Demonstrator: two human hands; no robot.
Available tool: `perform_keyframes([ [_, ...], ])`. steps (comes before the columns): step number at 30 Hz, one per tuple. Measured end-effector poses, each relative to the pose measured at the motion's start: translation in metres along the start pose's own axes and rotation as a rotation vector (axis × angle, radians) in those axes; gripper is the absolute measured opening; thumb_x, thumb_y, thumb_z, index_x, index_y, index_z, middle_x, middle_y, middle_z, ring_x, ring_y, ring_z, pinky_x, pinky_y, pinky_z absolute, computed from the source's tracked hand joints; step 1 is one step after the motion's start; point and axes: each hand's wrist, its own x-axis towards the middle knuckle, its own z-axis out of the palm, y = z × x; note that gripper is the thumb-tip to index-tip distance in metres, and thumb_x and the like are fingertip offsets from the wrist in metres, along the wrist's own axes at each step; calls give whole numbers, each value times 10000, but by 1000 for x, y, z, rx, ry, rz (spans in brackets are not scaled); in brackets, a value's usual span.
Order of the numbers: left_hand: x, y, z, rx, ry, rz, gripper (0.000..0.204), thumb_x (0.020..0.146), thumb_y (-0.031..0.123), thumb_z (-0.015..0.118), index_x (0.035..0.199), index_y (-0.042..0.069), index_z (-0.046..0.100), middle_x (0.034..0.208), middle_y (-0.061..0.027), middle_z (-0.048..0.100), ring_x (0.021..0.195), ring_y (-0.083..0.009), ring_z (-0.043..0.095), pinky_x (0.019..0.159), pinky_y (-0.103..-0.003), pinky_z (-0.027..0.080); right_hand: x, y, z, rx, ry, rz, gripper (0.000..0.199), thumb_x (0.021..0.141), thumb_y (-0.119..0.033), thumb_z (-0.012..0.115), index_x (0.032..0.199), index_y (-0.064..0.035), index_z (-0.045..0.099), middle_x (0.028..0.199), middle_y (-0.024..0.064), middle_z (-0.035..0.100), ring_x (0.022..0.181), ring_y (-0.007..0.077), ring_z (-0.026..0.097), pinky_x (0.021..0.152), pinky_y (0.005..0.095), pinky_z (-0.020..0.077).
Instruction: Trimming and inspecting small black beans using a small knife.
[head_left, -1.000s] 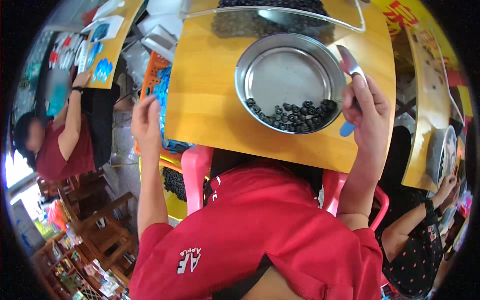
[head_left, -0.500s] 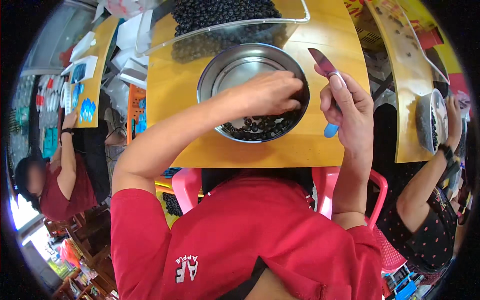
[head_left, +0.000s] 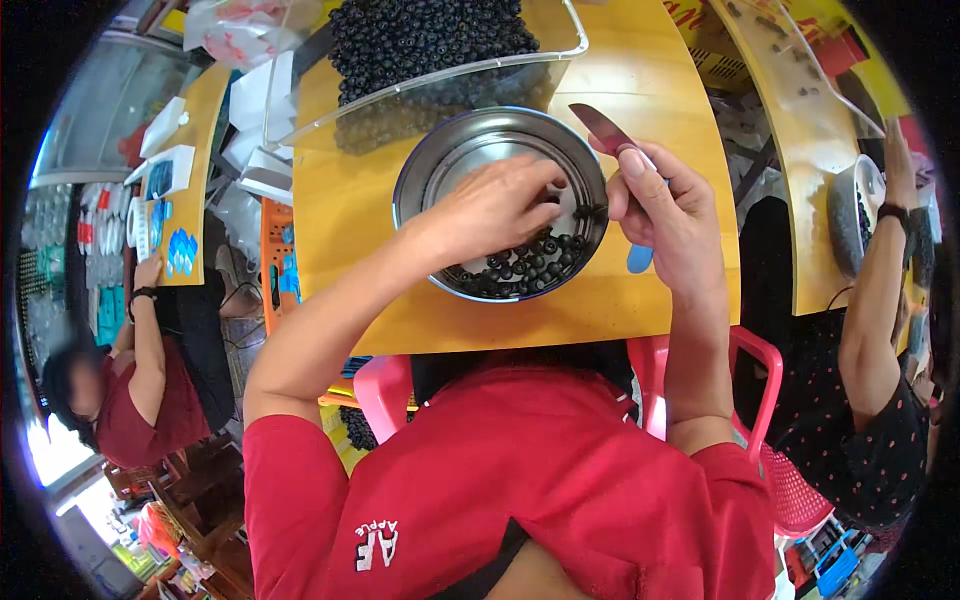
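A steel bowl stands on the wooden table in front of me, with small black round parts gathered along its near side. Over the bowl is my left hand, its thumb and forefinger apart and nothing visible between them. My right hand, at the bowl's right rim, is closed round a small knife. The knife's blade points up and to the left, and its blue handle end shows below the fingers. Something small and dark shows by the right fingertips; I cannot make out whether they touch it.
Behind the bowl, a clear plastic tub holds many black parts. An orange crate stands left of the table. Co-workers sit at other tables on both sides; a grey bowl is on the right one. A pink chair is under me.
My left hand has drawn back leftward from the bowl's right wall, and its fingers have parted. My right hand has come left to the rim with the knife. The right co-worker's hand has risen.
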Motion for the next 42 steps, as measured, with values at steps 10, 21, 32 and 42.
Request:
perform_keyframes([
  [10, 6, 4, -5, 198, 61, 138, 177, 782, 25, 555, 950, -29, 568, 952, -204, 572, 902, -380, 579, 781, -454, 483, -6, -4, -4, -1, 23, 1, 302, 975, -213, 503, 1169, -3, 600, 653, -5, 540, 455, -1, 325, 409, 163, 228],
  [21, -30, 41, -25, -836, 199, -93, 234, 865, 40, 621, 1093, 5, 579, 939, 2, 609, 817, -81, 595, 728, -232, 502, 0, -2, 28, 3, 85, 8, 371, 875, -168, 660, 1186, 19, 582, 740, 3, 603, 507, -4, 392, 443, 161, 279],
  [32, -34, 39, -15, -959, 339, 120, 252, 855, 31, 648, 1097, -11, 595, 1021, -24, 601, 882, -93, 577, 769, -239, 494, -1, -4, 34, 239, -46, 124, 350, 857, -184, 680, 1154, -16, 600, 649, -70, 492, 478, -7, 332, 427, 169, 234],
  [42, -36, 29, -3, -1239, 398, 53, 250, 871, 57, 626, 1114, 6, 598, 968, -98, 649, 793, -156, 611, 694, -283, 508, 0, 1, 35, 227, -79, 135, 367, 881, -240, 652, 1176, -29, 594, 687, -55, 540, 505, -1, 367, 438, 170, 271],
])
